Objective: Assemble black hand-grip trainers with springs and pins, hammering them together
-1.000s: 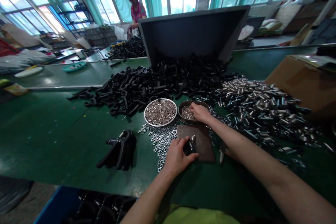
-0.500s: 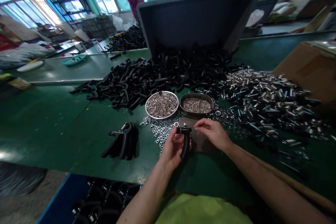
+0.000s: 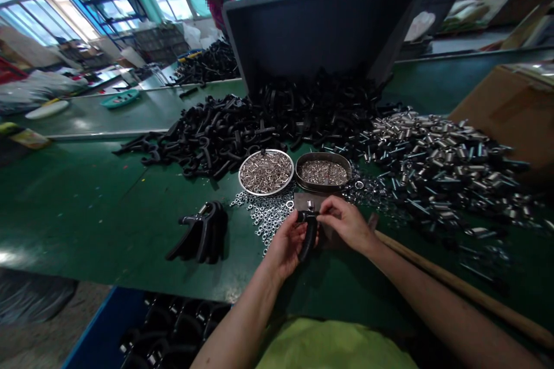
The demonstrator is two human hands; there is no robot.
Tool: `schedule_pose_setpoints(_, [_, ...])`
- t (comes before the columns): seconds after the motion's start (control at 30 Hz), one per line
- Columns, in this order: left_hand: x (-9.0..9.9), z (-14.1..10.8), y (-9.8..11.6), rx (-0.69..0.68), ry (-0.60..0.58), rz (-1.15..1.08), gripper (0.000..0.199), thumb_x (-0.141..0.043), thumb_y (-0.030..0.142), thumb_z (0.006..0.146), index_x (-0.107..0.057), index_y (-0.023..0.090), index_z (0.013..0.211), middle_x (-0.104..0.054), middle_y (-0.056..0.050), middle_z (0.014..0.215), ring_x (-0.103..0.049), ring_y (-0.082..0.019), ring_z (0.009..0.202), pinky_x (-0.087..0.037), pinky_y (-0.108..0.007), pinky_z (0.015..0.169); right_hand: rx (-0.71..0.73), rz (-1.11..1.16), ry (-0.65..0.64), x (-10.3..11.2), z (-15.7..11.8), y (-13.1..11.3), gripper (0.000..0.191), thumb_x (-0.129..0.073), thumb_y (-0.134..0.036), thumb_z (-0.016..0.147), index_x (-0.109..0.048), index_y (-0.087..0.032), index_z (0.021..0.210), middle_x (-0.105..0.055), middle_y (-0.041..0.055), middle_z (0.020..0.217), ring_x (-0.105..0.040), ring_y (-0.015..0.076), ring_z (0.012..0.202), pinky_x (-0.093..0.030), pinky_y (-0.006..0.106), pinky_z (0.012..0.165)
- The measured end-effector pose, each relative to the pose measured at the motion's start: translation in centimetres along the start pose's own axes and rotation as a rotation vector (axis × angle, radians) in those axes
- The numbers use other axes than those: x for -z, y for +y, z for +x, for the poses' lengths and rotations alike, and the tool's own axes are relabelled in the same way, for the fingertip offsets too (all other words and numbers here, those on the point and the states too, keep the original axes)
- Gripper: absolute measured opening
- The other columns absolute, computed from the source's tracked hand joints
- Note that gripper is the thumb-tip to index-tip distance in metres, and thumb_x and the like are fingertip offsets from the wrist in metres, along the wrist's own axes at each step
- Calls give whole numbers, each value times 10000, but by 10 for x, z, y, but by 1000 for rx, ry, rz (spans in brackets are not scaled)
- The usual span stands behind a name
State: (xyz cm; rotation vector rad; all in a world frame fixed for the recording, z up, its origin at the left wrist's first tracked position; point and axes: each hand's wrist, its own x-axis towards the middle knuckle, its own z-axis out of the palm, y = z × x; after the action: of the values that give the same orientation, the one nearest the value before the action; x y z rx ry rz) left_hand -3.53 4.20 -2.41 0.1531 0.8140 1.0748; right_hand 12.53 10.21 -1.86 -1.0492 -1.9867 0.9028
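Note:
My left hand [image 3: 285, 245] is closed round a black curved handle [image 3: 309, 239] with a metal stud at its upper end. My right hand [image 3: 348, 223] pinches at the right end of the handle's crosspiece; whatever is between its fingertips is too small to make out. Beneath the hands lies a flat metal plate [image 3: 302, 200]. Loose nuts [image 3: 266, 219] are spread just left of the plate. Behind them stand a round dish [image 3: 241, 180] of small metal pins and an oval tin [image 3: 322, 187] of tiny metal parts.
Several assembled black handles [image 3: 203, 233] stand together at left. A heap of black parts [image 3: 216, 132] spills from a grey bin [image 3: 329, 29]. Metal-ended parts [image 3: 441, 167] are piled at right, near a cardboard box [image 3: 506, 109]. A wooden shaft [image 3: 467, 294] lies under my right forearm.
My right hand has moved left, bringing its fingertips to the crosspiece of the black handle. My left hand has tilted the handle slightly and still holds it.

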Motion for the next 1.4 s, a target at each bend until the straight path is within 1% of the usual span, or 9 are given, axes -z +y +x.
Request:
schedule_pose_setpoints(0.17, [5, 11, 16, -218, -107, 583, 455, -730, 387, 674, -640, 170, 1064, -678, -60, 993, -619, -196, 908, -461, -323, 847, 437, -529, -76, 10, 2, 24, 185, -510, -210, 873, -583, -202, 1043, -624, 81, 1027, -556, 172, 880, -421, 290, 711])
schedule_pose_setpoints(0.3, [6, 19, 13, -507, -74, 1264, 573, -759, 413, 631, -604, 193, 1137, -647, -79, 1101, -565, -253, 1037, -407, -394, 939, 783, -925, -159, 12, 1, 46, 199, -433, -188, 912, -624, -190, 968, -637, 42, 763, -510, 146, 671, -316, 288, 588])
schedule_pose_setpoints(0.43, [11, 18, -3, -795, -69, 1777, 613, -703, 476, 681, -547, 169, 1188, -631, -100, 1063, -533, -276, 1017, -415, -432, 911, 882, -986, -175, 12, 0, 50, 197, -436, -171, 907, -632, -168, 924, -614, 20, 674, -489, 144, 613, -287, 299, 565])
schedule_pose_setpoints(0.53, [16, 14, -12, -859, -81, 1930, 588, -658, 461, 732, -507, 171, 1220, -616, -101, 1065, -521, -274, 995, -419, -441, 890, 772, -1004, -253, 22, -8, 39, 209, -448, -157, 900, -613, -167, 1028, -650, 39, 788, -536, 158, 697, -332, 293, 591])
schedule_pose_setpoints(0.7, [17, 13, -15, -811, 37, 1895, 591, -732, 432, 663, -511, 209, 1164, -602, -72, 1061, -520, -260, 988, -422, -414, 871, 183, -956, -141, 64, -64, 39, 284, -484, -303, 887, -556, -187, 1136, -647, 80, 982, -584, 203, 867, -435, 295, 660])
schedule_pose_setpoints(0.87, [11, 16, -10, -717, 91, 1882, 556, -785, 449, 570, -570, 203, 1020, -569, -77, 1036, -499, -267, 985, -426, -396, 837, -287, -860, -36, 98, -137, 69, 335, -479, -495, 813, -594, -186, 869, -647, 103, 858, -619, 257, 795, -482, 358, 637])
schedule_pose_setpoints(0.97, [9, 17, -8, -687, 76, 1888, 539, -788, 440, 564, -576, 208, 1002, -566, -76, 1038, -498, -267, 985, -414, -405, 848, -460, -704, 24, 96, -140, 57, 304, -448, -471, 819, -582, -202, 862, -675, 87, 822, -643, 252, 724, -493, 360, 605])
schedule_pose_setpoints(1.17, [10, 17, -9, -714, 80, 1864, 551, -796, 421, 550, -574, 202, 1005, -568, -77, 1042, -499, -270, 995, -412, -409, 862, -260, -318, 31, 59, -86, -10, 399, -309, -346, 926, -480, -240, 1271, -703, 52, 955, -673, 188, 769, -525, 291, 647])
schedule_pose_setpoints(1.4, [9, 16, -10, -705, 93, 1862, 563, -799, 420, 539, -576, 193, 1004, -566, -83, 1047, -499, -275, 1015, -413, -420, 881, -144, -334, -105, 45, -71, -23, 366, -339, -285, 923, -521, -258, 1240, -677, 55, 1118, -666, 223, 947, -533, 369, 800])
